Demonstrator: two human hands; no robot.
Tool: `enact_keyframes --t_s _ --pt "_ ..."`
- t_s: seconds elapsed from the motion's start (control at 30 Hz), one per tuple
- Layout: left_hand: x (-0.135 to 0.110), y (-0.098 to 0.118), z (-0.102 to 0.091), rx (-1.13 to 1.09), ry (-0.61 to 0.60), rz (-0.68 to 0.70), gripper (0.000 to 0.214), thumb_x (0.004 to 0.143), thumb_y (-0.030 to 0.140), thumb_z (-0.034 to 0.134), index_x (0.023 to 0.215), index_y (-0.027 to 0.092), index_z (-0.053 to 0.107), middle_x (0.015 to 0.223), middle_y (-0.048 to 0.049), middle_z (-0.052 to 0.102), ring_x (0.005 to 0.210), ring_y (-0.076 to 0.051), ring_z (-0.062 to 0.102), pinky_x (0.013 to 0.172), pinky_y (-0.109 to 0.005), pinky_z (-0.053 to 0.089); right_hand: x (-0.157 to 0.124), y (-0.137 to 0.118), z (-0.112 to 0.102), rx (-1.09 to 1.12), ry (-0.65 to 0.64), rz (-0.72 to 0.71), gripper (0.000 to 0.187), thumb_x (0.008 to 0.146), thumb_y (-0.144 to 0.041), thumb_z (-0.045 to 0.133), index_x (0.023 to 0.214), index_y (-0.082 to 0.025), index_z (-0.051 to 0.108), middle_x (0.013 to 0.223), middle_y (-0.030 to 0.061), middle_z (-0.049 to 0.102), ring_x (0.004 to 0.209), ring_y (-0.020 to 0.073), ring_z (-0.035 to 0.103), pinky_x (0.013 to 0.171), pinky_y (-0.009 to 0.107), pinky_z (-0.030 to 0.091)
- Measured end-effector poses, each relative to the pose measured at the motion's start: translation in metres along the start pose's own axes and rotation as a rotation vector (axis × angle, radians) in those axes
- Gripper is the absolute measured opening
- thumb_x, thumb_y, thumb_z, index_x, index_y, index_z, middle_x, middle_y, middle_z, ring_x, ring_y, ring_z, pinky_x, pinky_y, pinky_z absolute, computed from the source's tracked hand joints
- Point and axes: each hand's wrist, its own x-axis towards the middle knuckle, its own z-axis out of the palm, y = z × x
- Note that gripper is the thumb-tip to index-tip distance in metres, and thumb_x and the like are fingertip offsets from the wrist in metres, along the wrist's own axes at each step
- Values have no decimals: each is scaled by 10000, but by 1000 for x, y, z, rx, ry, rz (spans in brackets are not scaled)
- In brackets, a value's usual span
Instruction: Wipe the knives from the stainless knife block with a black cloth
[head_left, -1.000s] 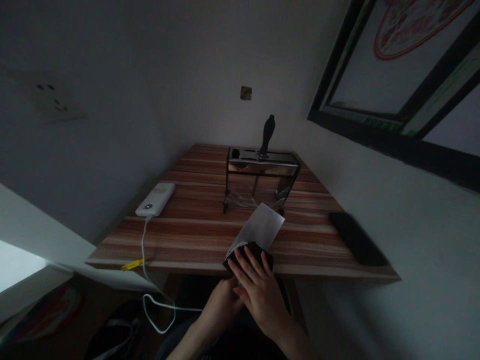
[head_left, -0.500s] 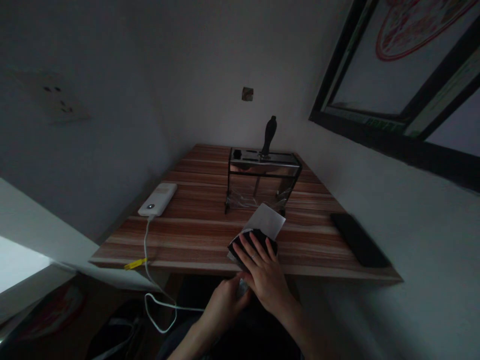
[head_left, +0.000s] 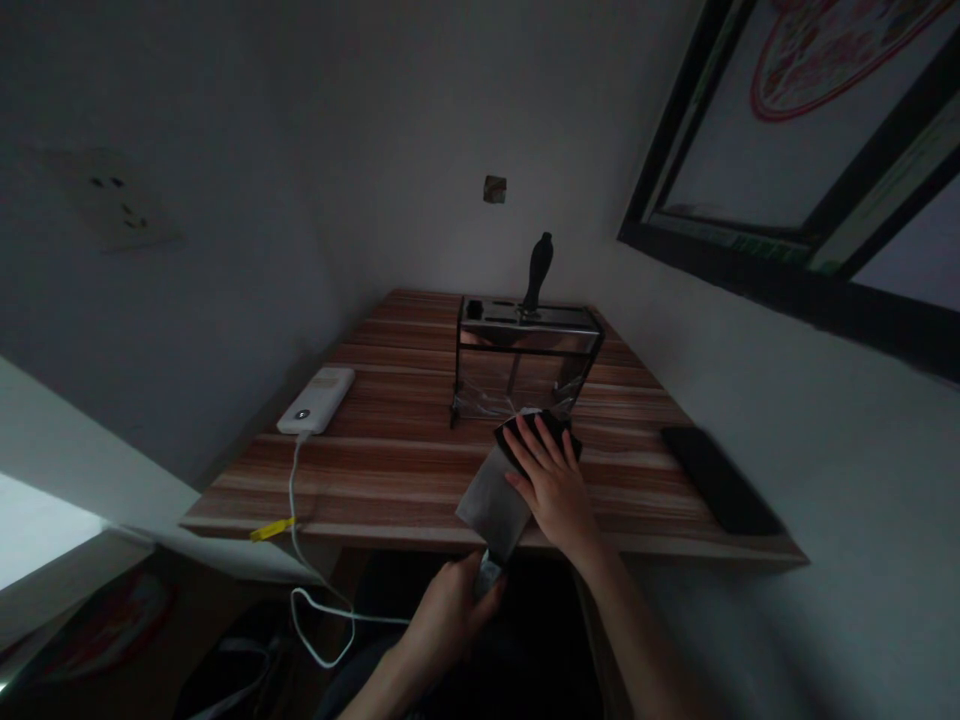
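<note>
A broad cleaver blade (head_left: 493, 500) lies flat on the wooden table (head_left: 390, 470), pointing away from me. My left hand (head_left: 450, 612) is closed on the cleaver's handle at the table's front edge. My right hand (head_left: 555, 488) presses a dark cloth (head_left: 536, 430) onto the far end of the blade, fingers curled over the cloth. Just beyond it stands a metal and clear knife rack (head_left: 525, 362) with one black-handled knife (head_left: 537, 270) upright in it.
A white power bank (head_left: 316, 400) lies at the table's left, its white cable (head_left: 307, 560) hanging over the front edge with a yellow tag (head_left: 270, 528). A black phone (head_left: 716, 478) lies at the right. Walls close in on both sides; a framed picture (head_left: 810, 130) hangs right.
My right hand has slid the dark cloth along the blade from its near end to its far end. My left hand stays on the handle.
</note>
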Motion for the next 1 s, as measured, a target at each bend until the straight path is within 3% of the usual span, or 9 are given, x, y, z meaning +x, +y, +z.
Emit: enact_keyframes --t_s 0.27,0.83,1.0 --pt "1 -1 1 -16 16 -29 279 782 385 465 771 136 590 623 -5 552 567 -117 468 532 -198 332 8 11 5 -26 41 38 536 919 -385 370 1413 -266 200 1473 14 211 1367 237 112 1070 534 131" --pt "2 -5 1 10 -8 -16 297 790 397 459 782 133 595 656 -22 578 567 -121 473 534 -204 342 -13 -6 2 -11 12 7 544 914 -403 372 1412 -262 203 1464 25 239 1364 242 130 1067 549 142" --pt "3 -8 5 -33 -5 -6 298 794 384 461 812 121 601 657 -26 601 563 -123 500 546 -205 363 -23 -22 -1 11 -50 -30 566 908 -384 396 1417 -247 190 1471 28 212 1362 255 133 1067 547 133"
